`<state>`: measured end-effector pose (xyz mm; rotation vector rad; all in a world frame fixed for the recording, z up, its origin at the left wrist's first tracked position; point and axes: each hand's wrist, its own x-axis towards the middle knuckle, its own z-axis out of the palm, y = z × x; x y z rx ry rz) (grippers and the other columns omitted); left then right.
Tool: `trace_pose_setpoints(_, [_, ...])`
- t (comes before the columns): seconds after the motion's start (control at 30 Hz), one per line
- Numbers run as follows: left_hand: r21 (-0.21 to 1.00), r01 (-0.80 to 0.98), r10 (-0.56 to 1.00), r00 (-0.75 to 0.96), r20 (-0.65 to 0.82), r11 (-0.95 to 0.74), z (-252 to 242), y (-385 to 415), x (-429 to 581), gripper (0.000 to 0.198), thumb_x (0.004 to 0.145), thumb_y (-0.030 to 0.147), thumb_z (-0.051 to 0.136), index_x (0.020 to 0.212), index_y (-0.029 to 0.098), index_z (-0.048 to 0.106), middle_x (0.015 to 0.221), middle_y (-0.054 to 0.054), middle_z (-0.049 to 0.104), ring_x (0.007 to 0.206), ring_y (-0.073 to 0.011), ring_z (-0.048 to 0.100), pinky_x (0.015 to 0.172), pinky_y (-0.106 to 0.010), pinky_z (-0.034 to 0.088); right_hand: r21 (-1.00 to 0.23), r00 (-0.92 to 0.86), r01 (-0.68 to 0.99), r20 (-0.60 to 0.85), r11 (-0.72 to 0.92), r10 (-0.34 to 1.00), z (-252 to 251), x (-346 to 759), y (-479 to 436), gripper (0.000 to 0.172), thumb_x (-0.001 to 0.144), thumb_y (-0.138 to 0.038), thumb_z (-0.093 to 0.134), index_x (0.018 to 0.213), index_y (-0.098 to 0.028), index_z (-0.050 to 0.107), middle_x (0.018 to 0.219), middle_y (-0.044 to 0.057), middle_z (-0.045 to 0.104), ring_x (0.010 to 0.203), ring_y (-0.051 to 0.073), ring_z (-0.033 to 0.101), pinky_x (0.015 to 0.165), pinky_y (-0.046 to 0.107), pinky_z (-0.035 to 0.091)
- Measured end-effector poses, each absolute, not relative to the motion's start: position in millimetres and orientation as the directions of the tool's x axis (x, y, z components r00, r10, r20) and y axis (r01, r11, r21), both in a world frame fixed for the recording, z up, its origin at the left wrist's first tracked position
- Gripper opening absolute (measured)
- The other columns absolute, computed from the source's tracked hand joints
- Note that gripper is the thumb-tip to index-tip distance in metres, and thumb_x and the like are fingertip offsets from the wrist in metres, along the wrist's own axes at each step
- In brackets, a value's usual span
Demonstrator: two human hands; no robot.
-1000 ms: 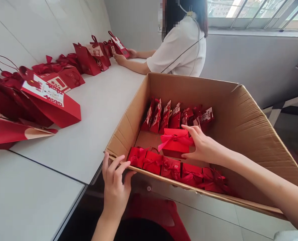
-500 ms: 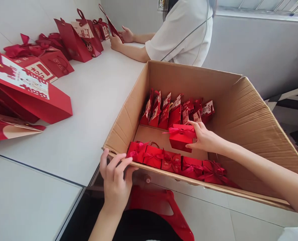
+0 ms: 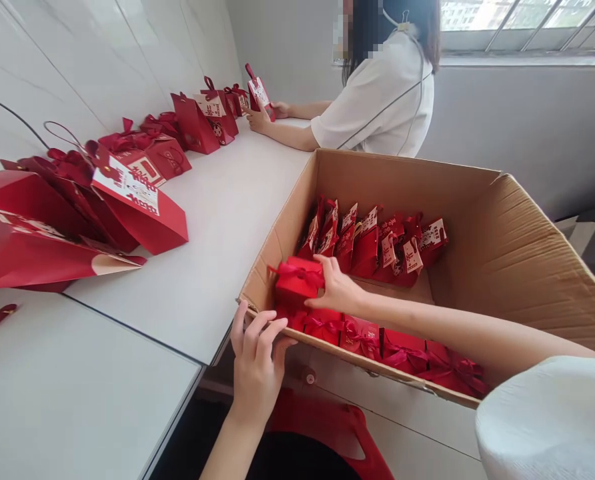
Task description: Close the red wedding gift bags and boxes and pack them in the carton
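Observation:
Inside a large cardboard box (image 3: 537, 267), my right hand (image 3: 341, 290) grips a red gift box (image 3: 297, 283) with a ribbon bow, thumb and fingers on its right side. The gift box is in the near left corner, above the left end of a row of red ribboned boxes (image 3: 360, 337) along the near wall. Whether it touches those below, I cannot tell. Red gift bags (image 3: 365, 250) with pale tags stand along the far side. My left hand (image 3: 257, 363) is closed over the cardboard box's near left rim.
Left of the cardboard box, a white table (image 3: 217, 220) bears red gift bags and boxes (image 3: 152, 157) along the wall. Across it, a person in a white top (image 3: 377, 100) holds a red bag (image 3: 260, 97). A red stool (image 3: 360, 430) stands below me.
My right hand has carried the gift box left to the near left corner. My left hand stays on the rim. The view has shifted, and the other person's bag has turned, showing its pale front.

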<state>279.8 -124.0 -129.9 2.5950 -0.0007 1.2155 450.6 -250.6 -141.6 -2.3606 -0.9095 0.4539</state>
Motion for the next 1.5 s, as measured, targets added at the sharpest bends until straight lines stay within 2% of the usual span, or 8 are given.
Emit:
trace_pose_setpoints(0.33, [0.280, -0.083, 0.155, 0.669, 0.727, -0.956, -133.8, -126.2, 281.7, 0.030, 0.085, 0.015, 0.055, 0.113, 0.019, 0.050, 0.110, -0.008, 0.057, 0.136, -0.0298, 0.025, 0.102, -0.046, 0.042, -0.730, 0.244, 0.619, -0.171, -0.289, 0.955, -169.7, 440.1, -259.3, 0.114, 0.063, -0.018, 0.068, 0.144, -0.007, -0.012, 0.146, 0.031, 0.017, 0.133, 0.033, 0.032, 0.101, 0.045, 0.037])
trace_pose_setpoints(0.5, [0.296, -0.092, 0.127, 0.756, 0.642, -0.951, -131.3, -127.8, 277.6, 0.045, 0.086, 0.015, 0.052, 0.129, 0.019, 0.040, 0.130, -0.011, 0.049, 0.140, -0.0289, 0.014, 0.104, -0.047, 0.040, -0.230, 0.445, 0.753, -0.513, -0.617, 0.734, -95.8, 479.2, -265.4, 0.088, 0.072, -0.021, 0.057, 0.147, -0.009, 0.012, 0.135, 0.025, 0.044, 0.108, 0.032, 0.059, 0.087, 0.040, 0.047])
trace_pose_setpoints(0.6, [0.350, -0.062, 0.145, 0.834, 0.533, -0.935, -120.1, -129.5, 263.1, 0.058, 0.087, 0.013, 0.046, 0.140, 0.019, 0.024, 0.145, -0.012, 0.033, 0.141, -0.0266, 0.013, 0.106, -0.047, 0.038, -0.108, 0.491, 0.776, -0.515, -0.621, 0.703, -45.8, 491.7, -266.0, 0.074, 0.076, -0.033, 0.054, 0.140, -0.003, 0.032, 0.120, 0.026, 0.057, 0.105, 0.038, 0.059, 0.084, 0.047, 0.047])
trace_pose_setpoints(0.83, [0.417, 0.029, 0.203, 0.903, 0.379, -0.908, -67.5, -104.1, 203.2, 0.038, 0.086, 0.016, 0.044, 0.123, 0.023, 0.047, 0.148, -0.006, 0.029, 0.140, -0.0239, 0.016, 0.105, -0.042, 0.041, -0.240, 0.283, 0.917, -0.176, -0.320, 0.943, 23.8, 450.7, -224.5, 0.056, 0.083, -0.050, 0.043, 0.130, -0.020, 0.048, 0.124, 0.010, 0.059, 0.109, 0.031, 0.058, 0.092, 0.044, 0.044])
trace_pose_setpoints(1.0, [0.540, 0.238, 0.382, 0.908, 0.172, -0.807, -53.3, -60.9, 143.1, 0.027, 0.082, 0.018, 0.047, 0.106, 0.023, 0.058, 0.137, -0.007, 0.043, 0.137, -0.0263, 0.026, 0.104, -0.043, 0.041, -0.346, 0.021, 0.935, -0.173, -0.081, 0.985, 44.6, 397.8, -167.5, 0.046, 0.083, -0.047, 0.045, 0.120, -0.024, 0.055, 0.114, 0.008, 0.063, 0.100, 0.027, 0.061, 0.086, 0.041, 0.047])
trace_pose_setpoints(1.23, [0.887, 0.361, 0.807, 0.590, 0.021, -0.287, -76.7, -13.0, 61.0, 0.024, 0.084, 0.035, 0.044, 0.079, 0.019, 0.061, 0.089, -0.006, 0.063, 0.079, -0.0178, 0.058, 0.075, -0.032, 0.049, -0.410, -0.176, 0.903, -0.083, 0.127, 0.981, 14.2, 322.1, -74.2, 0.035, 0.072, -0.039, 0.059, 0.102, -0.022, 0.066, 0.096, 0.012, 0.068, 0.088, 0.032, 0.063, 0.075, 0.046, 0.049])
trace_pose_setpoints(1.4, [0.974, 0.215, 0.874, 0.484, -0.038, -0.077, -71.5, 2.8, 39.0, 0.024, 0.079, 0.037, 0.046, 0.073, 0.017, 0.058, 0.082, -0.005, 0.061, 0.079, -0.0178, 0.057, 0.080, -0.032, 0.045, -0.920, -0.155, 0.319, -0.287, -0.227, 0.945, -15.5, 306.3, -15.4, 0.048, 0.078, -0.061, 0.043, 0.088, -0.017, 0.061, 0.096, 0.015, 0.067, 0.090, 0.027, 0.065, 0.075, 0.045, 0.053])
trace_pose_setpoints(1.5, [0.982, 0.173, 0.866, 0.500, -0.019, -0.078, -71.9, 2.6, 37.0, 0.022, 0.077, 0.037, 0.048, 0.071, 0.017, 0.056, 0.078, -0.004, 0.059, 0.076, -0.0170, 0.055, 0.077, -0.031, 0.044, -0.975, 0.023, -0.021, -0.221, -0.221, 0.975, -35.5, 313.2, 8.9, 0.062, 0.083, -0.067, 0.015, 0.084, -0.020, 0.055, 0.095, 0.014, 0.064, 0.101, 0.025, 0.063, 0.086, 0.050, 0.049])
